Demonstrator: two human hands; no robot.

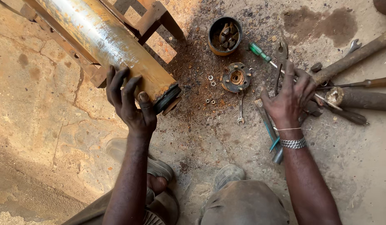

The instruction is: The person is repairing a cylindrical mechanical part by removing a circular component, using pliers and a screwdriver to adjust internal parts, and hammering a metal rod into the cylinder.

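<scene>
My left hand (pixel 128 100) rests flat, fingers spread, on the lower end of a long rusty metal cylinder (pixel 105 39) that lies on a rusted stand. The cylinder's dark threaded end (pixel 168 99) points toward the middle of the floor. My right hand (pixel 289 98) hovers with fingers apart over a heap of tools: pliers (pixel 280 54), a green-handled screwdriver (pixel 258 51) and a blue-handled tool (pixel 271 133). Whether it touches any of them is unclear.
A round rusty flange (pixel 236 77), a small spanner (pixel 240 109) and loose nuts (pixel 210 78) lie on the oily concrete. A tin with metal parts (pixel 225 35) stands behind. Wooden-handled tools (pixel 359 99) lie at right. My shoes (pixel 228 174) are below.
</scene>
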